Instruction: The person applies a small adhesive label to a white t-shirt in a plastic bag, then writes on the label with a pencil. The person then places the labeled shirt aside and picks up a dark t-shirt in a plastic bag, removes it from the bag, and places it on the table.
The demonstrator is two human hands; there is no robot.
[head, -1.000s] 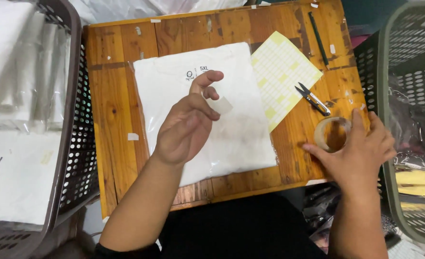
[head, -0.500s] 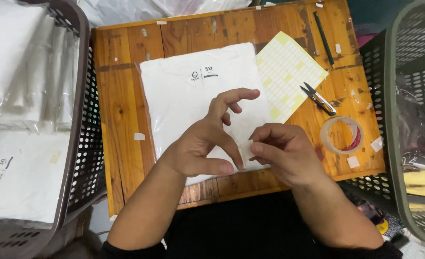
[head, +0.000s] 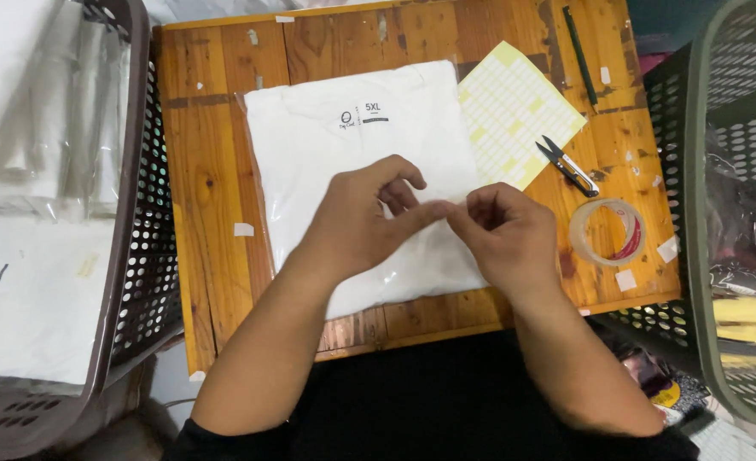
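Note:
A folded white shirt in a clear plastic bag [head: 344,145] lies flat in the middle of the wooden table [head: 212,188], with a small dark label print near its top. My left hand [head: 357,222] and my right hand [head: 506,239] meet over the bag's lower right part. Their fingertips pinch a small pale piece of tape [head: 450,205] between them, just above the bag. To the right of my right hand, a roll of clear tape [head: 607,232] lies flat on the table.
Small thread snips [head: 566,165], a yellow-and-white sticker sheet [head: 514,111] and a dark pen [head: 581,55] lie at the table's right. A brown basket [head: 143,213] holding bagged white shirts [head: 28,290] stands left, a green basket [head: 694,171] right. Tape scraps dot the table.
My right hand left the tape roll and came left to meet my left hand over the bag. The fingertips of both hands now pinch together.

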